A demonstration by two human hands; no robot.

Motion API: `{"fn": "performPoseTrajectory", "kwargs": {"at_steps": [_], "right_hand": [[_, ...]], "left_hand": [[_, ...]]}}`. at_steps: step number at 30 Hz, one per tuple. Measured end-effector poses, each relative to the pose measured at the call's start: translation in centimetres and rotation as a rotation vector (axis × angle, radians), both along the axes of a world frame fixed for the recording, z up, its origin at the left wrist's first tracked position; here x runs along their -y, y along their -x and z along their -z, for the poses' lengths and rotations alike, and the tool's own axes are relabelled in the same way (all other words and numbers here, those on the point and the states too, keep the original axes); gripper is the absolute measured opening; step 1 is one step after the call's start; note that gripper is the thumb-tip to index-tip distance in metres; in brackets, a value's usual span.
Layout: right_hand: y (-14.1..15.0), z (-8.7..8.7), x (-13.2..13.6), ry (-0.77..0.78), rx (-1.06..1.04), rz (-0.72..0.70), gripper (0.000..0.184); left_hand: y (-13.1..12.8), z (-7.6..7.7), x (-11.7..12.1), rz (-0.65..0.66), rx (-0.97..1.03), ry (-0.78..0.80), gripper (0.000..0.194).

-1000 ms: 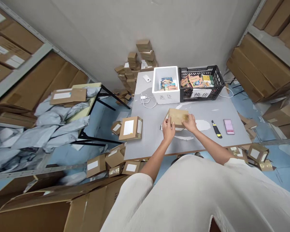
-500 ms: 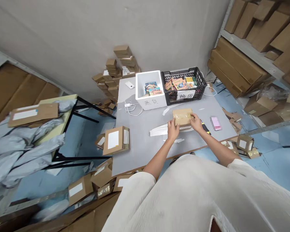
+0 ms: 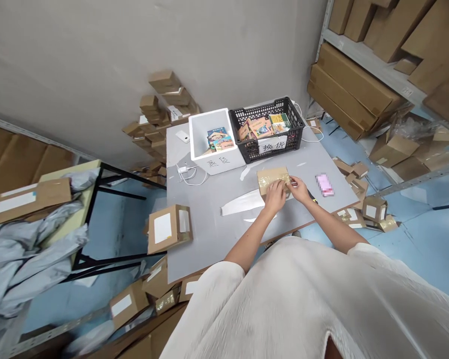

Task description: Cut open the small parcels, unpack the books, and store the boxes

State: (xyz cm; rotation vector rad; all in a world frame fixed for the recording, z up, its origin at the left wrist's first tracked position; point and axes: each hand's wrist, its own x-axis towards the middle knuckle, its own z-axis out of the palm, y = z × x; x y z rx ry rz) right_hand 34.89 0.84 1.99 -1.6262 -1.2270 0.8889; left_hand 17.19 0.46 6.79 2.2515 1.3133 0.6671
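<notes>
A small brown cardboard box [image 3: 272, 175] with shiny clear tape across its top lies on the grey table [image 3: 205, 219]. My left hand [image 3: 276, 196] is closed over the box's near side, its fingers bent on the taped top. Close beside it, my right hand [image 3: 298, 189] pinches at the box's right edge; whether tape is between those fingertips is too small to tell. White paper strips [image 3: 241, 202] lie to the left of the box. Partly covered by my right wrist is a black and yellow tool [image 3: 313, 198].
Behind the box stand a white foam bin [image 3: 219, 162] and a black crate [image 3: 297, 137], both holding colourful booklets. A phone [image 3: 324, 184] lies at right, a labelled carton [image 3: 169, 229] at the left edge. Parcels fill a side table [image 3: 84, 197]; cartons crowd the floor and shelf [image 3: 359, 47].
My left hand has moved from the box's left side onto its top, closer to my right hand. The camera view has turned slightly right.
</notes>
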Motion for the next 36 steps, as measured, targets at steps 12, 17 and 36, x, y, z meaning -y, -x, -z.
{"fn": "performPoseTrajectory", "kwargs": {"at_steps": [12, 17, 36], "right_hand": [[-0.6, 0.1, 1.4, 0.127, -0.206, -0.098, 0.072], [-0.3, 0.3, 1.9, 0.17, -0.239, -0.131, 0.072], [8.9, 4.0, -0.4, 0.213, -0.029, -0.246, 0.047]], "left_hand": [[-1.9, -0.1, 1.5, -0.118, -0.132, -0.019, 0.061], [-2.0, -0.3, 1.4, -0.207, -0.102, 0.002, 0.067], [17.6, 3.8, 1.7, -0.646, 0.151, 0.115, 0.053]]}}
